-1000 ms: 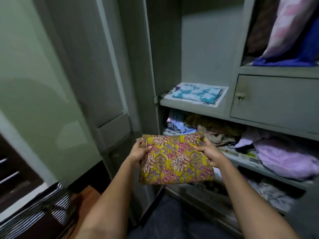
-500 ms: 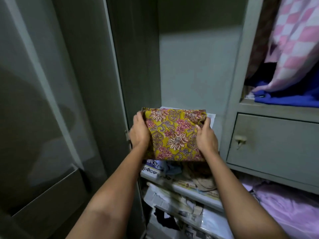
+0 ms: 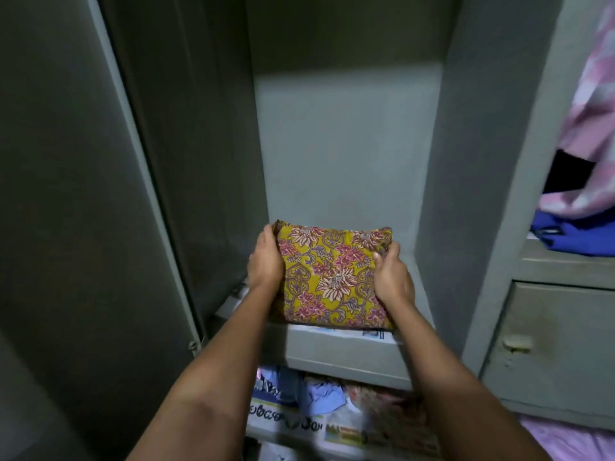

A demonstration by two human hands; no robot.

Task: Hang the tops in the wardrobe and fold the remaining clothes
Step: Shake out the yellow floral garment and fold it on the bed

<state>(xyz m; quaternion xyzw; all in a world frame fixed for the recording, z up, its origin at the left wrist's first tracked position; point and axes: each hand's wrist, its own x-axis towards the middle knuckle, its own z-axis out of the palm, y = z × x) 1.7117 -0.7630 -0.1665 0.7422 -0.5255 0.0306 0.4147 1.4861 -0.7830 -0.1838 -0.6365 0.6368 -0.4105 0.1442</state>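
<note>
At 6 o'clock the lower shelf (image 3: 299,424) holds crumpled clothes on newspaper. Above it, on the wardrobe shelf (image 3: 346,347), lies the folded cloth (image 3: 332,277), mustard with pink and cream flowers. The left hand (image 3: 266,261) and right hand (image 3: 392,277) each grip its side edge, fingers curled round.

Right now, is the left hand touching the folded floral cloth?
Touching. The head view shows the left hand gripping the folded floral cloth's left edge, fingers wrapped over it.

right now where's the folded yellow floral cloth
In the head view, the folded yellow floral cloth sits low centre on the wardrobe shelf, held between the left hand and right hand.
</note>
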